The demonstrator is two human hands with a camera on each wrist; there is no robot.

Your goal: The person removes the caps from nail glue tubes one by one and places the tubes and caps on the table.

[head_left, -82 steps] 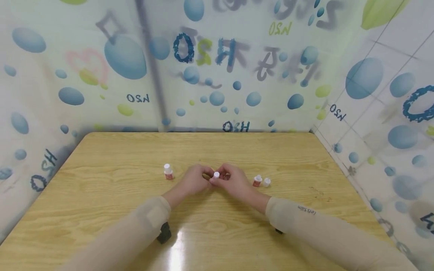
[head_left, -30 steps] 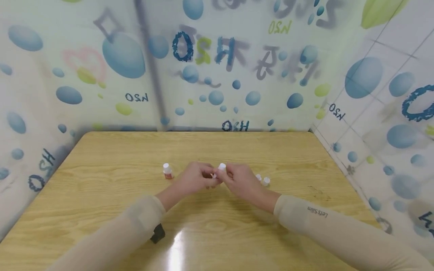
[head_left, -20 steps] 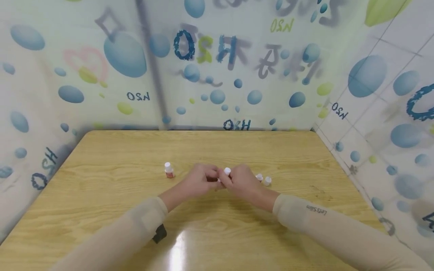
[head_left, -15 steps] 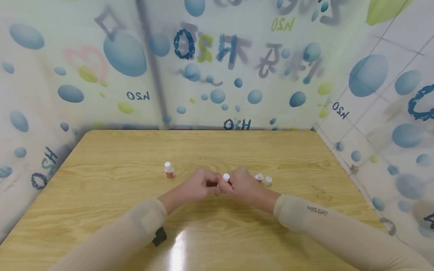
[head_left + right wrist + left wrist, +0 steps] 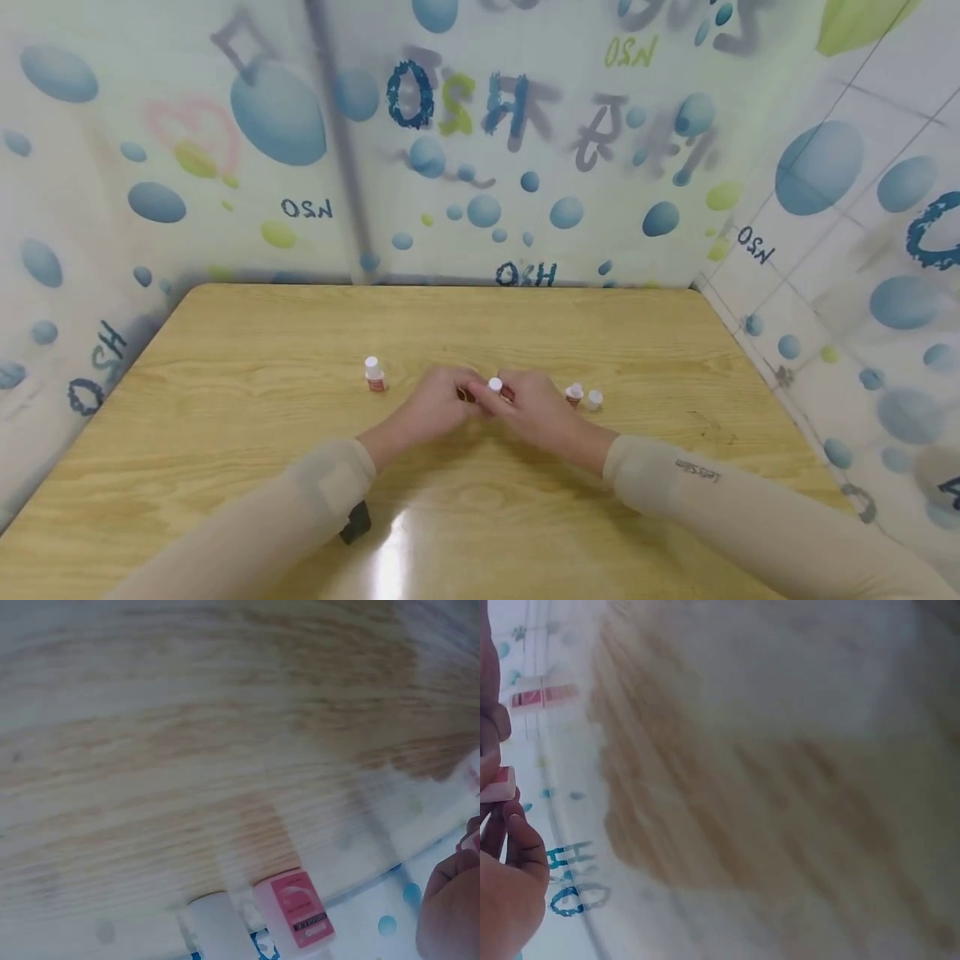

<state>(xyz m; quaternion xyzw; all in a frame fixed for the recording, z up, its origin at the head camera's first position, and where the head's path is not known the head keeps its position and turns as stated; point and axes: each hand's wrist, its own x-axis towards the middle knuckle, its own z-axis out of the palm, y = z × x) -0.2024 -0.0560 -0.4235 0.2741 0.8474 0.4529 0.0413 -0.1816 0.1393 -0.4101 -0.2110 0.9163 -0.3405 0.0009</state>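
Between both hands, over the middle of the table, is a small bottle with a white cap [image 5: 495,384]. My left hand [image 5: 433,407] pinches it from the left, and my right hand [image 5: 534,407] grips it with thumb and fingers. In the left wrist view the held bottle's white base with a red label [image 5: 501,783] shows between the fingertips. Fingers hide most of its body. Just right of the right hand stands an uncapped bottle with a red label [image 5: 573,397], beside a loose white cap [image 5: 595,400].
A capped bottle with a red label [image 5: 375,375] stands left of the hands. The wooden table [image 5: 300,333] meets a patterned wall covering [image 5: 480,167] at the back. A dark object [image 5: 356,523] shows by the left sleeve.
Both hands have shifted slightly right with the held bottle since the oldest frame. It rose and tilted between them, then came back lower and more upright. The other bottles and loose cap stayed put.
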